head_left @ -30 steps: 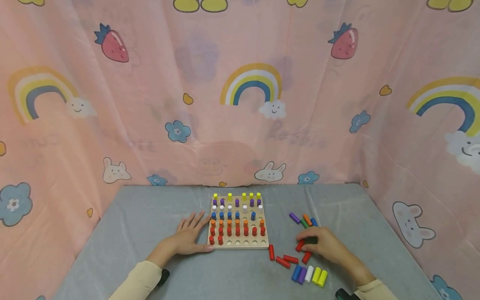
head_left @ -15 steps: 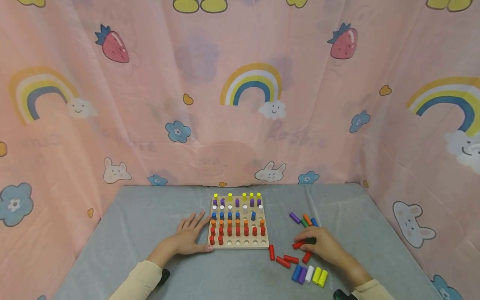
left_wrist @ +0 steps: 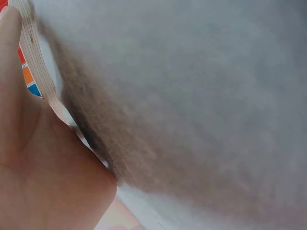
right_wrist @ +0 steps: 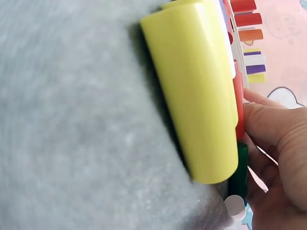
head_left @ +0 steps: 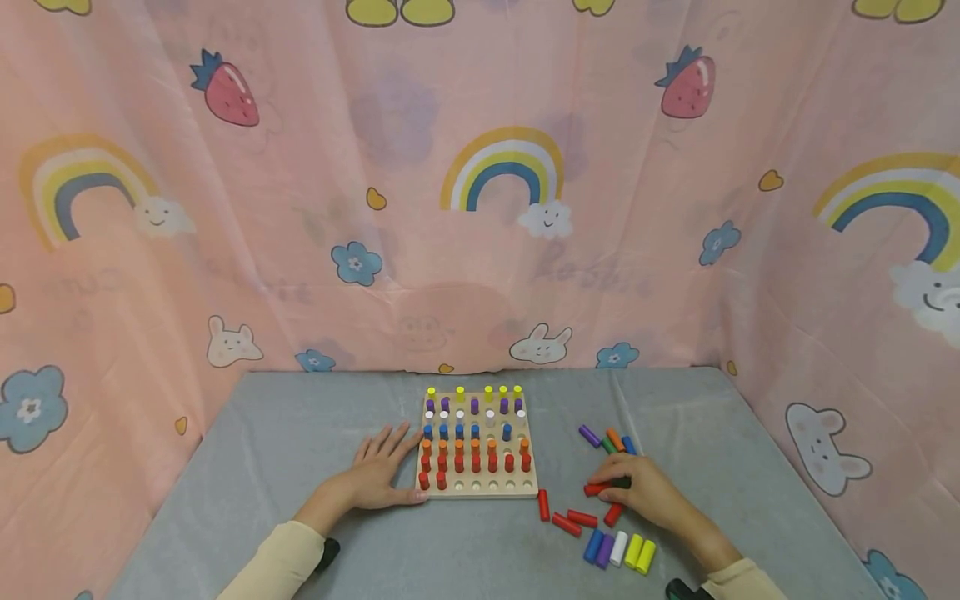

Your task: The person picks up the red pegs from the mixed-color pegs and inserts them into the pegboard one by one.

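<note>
My left hand rests with spread fingers against the left side of a wooden pegboard, its thumb at the near left corner. Rows of coloured pegs stand in the board, and the nearest row has two red pegs at its left end. To the right of the board my right hand pinches a red peg between thumb and fingers, low over the table. A dark green peg shows under that hand. Another red peg lies just below the thumb.
Several loose red pegs lie near the board's front right corner. Blue, purple, white and yellow pegs lie side by side nearer the front. Beyond the right hand are purple, green, orange and blue pegs. A patterned curtain encloses the table.
The red peg in my right hand has turned from slanting to nearly level, and that hand has shifted slightly left. My left hand has stayed in place.
</note>
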Demonstrator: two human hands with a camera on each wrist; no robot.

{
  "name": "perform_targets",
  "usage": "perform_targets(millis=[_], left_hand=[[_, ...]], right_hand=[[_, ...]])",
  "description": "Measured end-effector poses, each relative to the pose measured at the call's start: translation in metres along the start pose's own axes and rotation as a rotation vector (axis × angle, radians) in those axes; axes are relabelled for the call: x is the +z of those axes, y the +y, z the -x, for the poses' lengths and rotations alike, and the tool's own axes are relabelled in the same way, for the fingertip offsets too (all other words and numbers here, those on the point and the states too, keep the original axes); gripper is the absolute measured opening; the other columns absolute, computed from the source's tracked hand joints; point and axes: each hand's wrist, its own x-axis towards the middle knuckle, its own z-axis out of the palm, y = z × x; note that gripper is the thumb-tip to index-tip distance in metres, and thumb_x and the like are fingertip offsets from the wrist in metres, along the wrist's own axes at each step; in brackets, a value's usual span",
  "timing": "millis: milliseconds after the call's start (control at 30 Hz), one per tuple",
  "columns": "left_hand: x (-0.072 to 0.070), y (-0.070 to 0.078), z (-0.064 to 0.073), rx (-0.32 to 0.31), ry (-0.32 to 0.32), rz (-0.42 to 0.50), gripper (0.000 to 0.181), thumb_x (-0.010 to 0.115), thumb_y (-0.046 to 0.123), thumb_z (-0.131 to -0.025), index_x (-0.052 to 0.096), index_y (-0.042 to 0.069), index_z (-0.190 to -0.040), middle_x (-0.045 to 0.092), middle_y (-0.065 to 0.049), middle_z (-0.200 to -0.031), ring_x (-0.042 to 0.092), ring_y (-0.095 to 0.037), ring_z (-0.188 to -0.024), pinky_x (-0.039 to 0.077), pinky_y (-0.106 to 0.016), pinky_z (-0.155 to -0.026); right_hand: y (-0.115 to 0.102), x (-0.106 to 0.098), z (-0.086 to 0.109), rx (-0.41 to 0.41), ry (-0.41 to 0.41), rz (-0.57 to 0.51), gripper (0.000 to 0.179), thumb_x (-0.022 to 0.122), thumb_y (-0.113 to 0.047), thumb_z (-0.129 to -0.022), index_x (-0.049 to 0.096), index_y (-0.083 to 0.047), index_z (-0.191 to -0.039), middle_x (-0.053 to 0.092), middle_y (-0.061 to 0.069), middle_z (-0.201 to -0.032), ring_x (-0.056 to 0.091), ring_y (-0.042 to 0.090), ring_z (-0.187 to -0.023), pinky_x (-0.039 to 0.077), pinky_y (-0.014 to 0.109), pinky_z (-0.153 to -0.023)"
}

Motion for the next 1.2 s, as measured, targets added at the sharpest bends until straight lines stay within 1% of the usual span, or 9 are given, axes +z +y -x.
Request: perform_targets(millis=[233,467,533,700,867,1033,1200], left_hand=[[-0.002,0.002,0.002,0.024,0.008,0.007,0.109,0.059,0.081,-0.076,0.016,0.026,-0.16,0.011,-0.01,-0.168,0.004,-0.041,-0.155,0.002,-0.068,-0.119],[0.0,0.0,0.0,0.01,0.003,0.009,0.109,0.062,0.078,-0.076,0.017,0.024,-0.16,0.01,-0.008,-0.169,0.004,-0.039,-0.155,0.003,-0.066,-0.121],[0.0,-0.001,0.0,0.011,0.008,0.013,0.109,0.063,0.077,-0.076,0.018,0.023,-0.16,0.011,-0.009,-0.169,0.005,-0.04,-0.155,0.003,-0.067,-0.121],[0.002,-0.003,-0.002,0.001,0.003,-0.009,0.109,0.064,0.076,-0.076,0.017,0.025,-0.16,0.01,-0.006,-0.169,0.004,-0.038,-0.156,0.002,-0.065,-0.121],[0.002,-0.002,-0.002,0.0,0.006,-0.007,0.108,0.063,0.077,-0.076,0.017,0.025,-0.16,0.01,-0.007,-0.169,0.004,-0.039,-0.156,0.003,-0.066,-0.121],[-0.002,0.002,0.001,0.003,0.004,0.025,0.108,0.066,0.074,-0.077,0.019,0.023,-0.159,0.011,-0.009,-0.169,0.004,-0.041,-0.155,0.002,-0.068,-0.12],[0.0,0.0,0.0,-0.002,0.003,0.019,0.108,0.066,0.074,-0.077,0.018,0.024,-0.16,0.01,-0.007,-0.169,0.003,-0.039,-0.156,0.002,-0.067,-0.121]], right_hand=[[-0.001,-0.001,-0.001,0.005,-0.008,0.007,0.015,0.076,-0.015,-0.085,0.079,-0.019,-0.1,0.072,-0.006,-0.099,0.063,0.004,-0.089,0.053,0.02,-0.077],[-0.006,-0.002,-0.001,0.012,-0.016,0.046,0.015,0.075,-0.014,-0.086,0.079,-0.021,-0.1,0.071,-0.008,-0.099,0.062,0.004,-0.089,0.053,0.021,-0.078],[-0.008,-0.002,-0.002,0.006,-0.013,0.068,0.015,0.075,-0.015,-0.086,0.078,-0.022,-0.099,0.071,-0.009,-0.099,0.062,0.004,-0.089,0.053,0.022,-0.079],[-0.011,0.0,-0.003,-0.019,0.008,0.105,0.016,0.076,-0.015,-0.086,0.078,-0.024,-0.098,0.071,-0.012,-0.096,0.062,0.003,-0.088,0.053,0.022,-0.078],[-0.018,0.004,-0.007,-0.032,0.012,0.099,0.015,0.077,-0.017,-0.085,0.078,-0.025,-0.097,0.07,-0.013,-0.094,0.062,0.001,-0.087,0.053,0.022,-0.078],[-0.029,0.011,-0.013,-0.025,-0.004,0.077,0.014,0.076,-0.02,-0.085,0.078,-0.026,-0.098,0.071,-0.015,-0.094,0.063,0.001,-0.09,0.054,0.023,-0.082],[-0.04,0.018,-0.019,-0.025,-0.002,0.065,0.014,0.077,-0.022,-0.085,0.078,-0.026,-0.098,0.07,-0.017,-0.094,0.062,0.001,-0.09,0.053,0.022,-0.082]])
